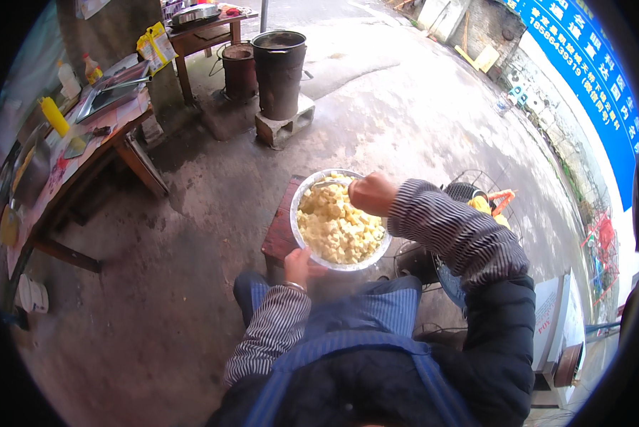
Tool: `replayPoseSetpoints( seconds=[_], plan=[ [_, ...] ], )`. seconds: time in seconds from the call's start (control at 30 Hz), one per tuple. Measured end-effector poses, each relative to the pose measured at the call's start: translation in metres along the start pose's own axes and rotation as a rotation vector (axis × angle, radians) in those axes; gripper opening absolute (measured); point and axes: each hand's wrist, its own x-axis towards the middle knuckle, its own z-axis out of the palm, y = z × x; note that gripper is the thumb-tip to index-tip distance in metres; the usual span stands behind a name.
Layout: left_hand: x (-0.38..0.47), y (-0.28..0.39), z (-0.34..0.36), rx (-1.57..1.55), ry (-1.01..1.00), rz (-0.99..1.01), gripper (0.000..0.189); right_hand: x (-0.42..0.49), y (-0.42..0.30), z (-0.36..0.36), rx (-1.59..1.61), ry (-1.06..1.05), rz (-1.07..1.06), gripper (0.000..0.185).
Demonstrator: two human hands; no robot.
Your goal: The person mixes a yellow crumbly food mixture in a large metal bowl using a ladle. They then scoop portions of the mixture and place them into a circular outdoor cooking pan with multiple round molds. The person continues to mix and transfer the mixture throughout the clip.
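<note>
A round metal basin full of pale yellow, cube-like food pieces stands on a red wooden stool before my knees. My left hand grips the basin's near left rim, thumb on top. Over the basin's upper right part, my right hand is closed around a metal utensil, whose far end lies at the food near the upper left rim. The handle is hidden in my fist, and the utensil's exact kind cannot be told.
Left stands a table with trays, bottles and a large pot. Ahead, a tall dark metal bucket or stove rests on a concrete block. To my right are a wire rack, a dark container and a white box.
</note>
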Motion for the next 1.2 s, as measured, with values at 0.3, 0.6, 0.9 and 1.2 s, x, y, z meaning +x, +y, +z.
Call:
replayPoseSetpoints(
  seconds=[0.3, 0.6, 0.9, 1.2],
  plan=[
    [0.009, 0.007, 0.004, -0.031, 0.066, 0.007, 0.028, 0.057, -0.052, 0.053, 0.185, -0.329, -0.149, 0.012],
    [-0.001, -0.003, 0.008, -0.035, 0.069, 0.037, 0.031, -0.082, -0.051, -0.017, 0.283, -0.043, 0.108, 0.011],
    [-0.004, -0.001, 0.005, 0.008, 0.012, 0.004, 0.029, -0.078, 0.019, 0.029, 0.338, 0.034, 0.499, 0.010],
    [0.012, -0.001, 0.007, -0.015, 0.063, 0.057, 0.030, 0.048, -0.016, 0.097, 0.482, -0.182, 0.229, 0.010]
  ],
)
